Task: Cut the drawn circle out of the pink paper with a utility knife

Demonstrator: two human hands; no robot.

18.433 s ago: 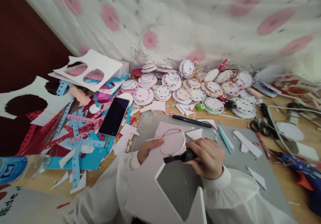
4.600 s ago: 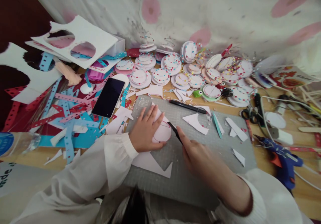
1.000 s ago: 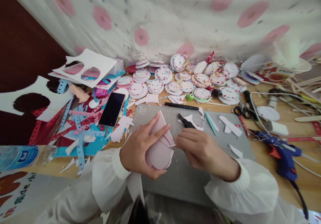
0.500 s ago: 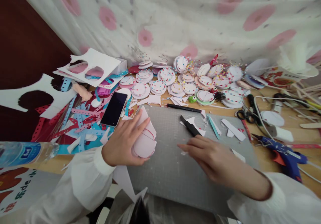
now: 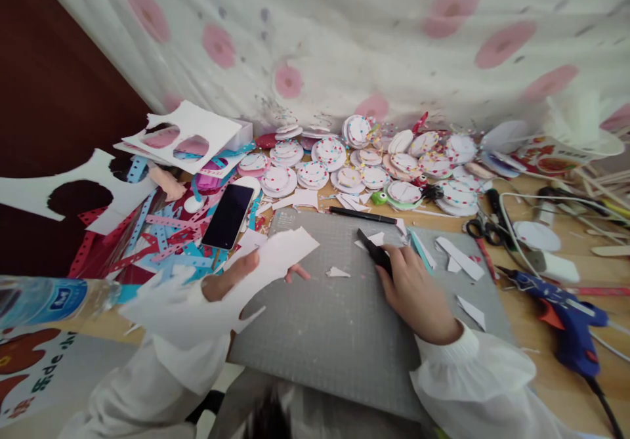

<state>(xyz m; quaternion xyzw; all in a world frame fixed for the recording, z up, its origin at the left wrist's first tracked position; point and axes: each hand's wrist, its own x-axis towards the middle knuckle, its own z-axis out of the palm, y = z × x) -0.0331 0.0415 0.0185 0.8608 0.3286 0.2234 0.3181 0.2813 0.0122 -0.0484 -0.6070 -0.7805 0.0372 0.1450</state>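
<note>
On the grey mat (image 5: 319,334), near the middle of the head view, the right hand (image 5: 418,291) lies over the black knife (image 5: 375,254), fingers curled down around its handle, the tip pointing to the far left. Whether the fingers have fully closed on it I cannot tell. The left hand (image 5: 231,278) pinches a white sheet (image 5: 236,291) between thumb and fingers, holding it raised over the mat's left edge; the sheet is blurred, its near part drooping toward the sleeve. A small scrap (image 5: 337,272) lies on the mat between the two hands.

Far of the mat lie a pen (image 5: 361,215) and a heap of dotted paper discs (image 5: 374,170). A phone (image 5: 228,216) rests on coloured strips at left; scissors (image 5: 485,226) and a blue glue gun (image 5: 566,314) sit at right.

To cut well, I judge the sheet should be laid flat on the mat and pressed by spread fingers kept clear of the blade's path, with the knife gripped firmly and drawn lightly, and the scrap brushed aside first.
</note>
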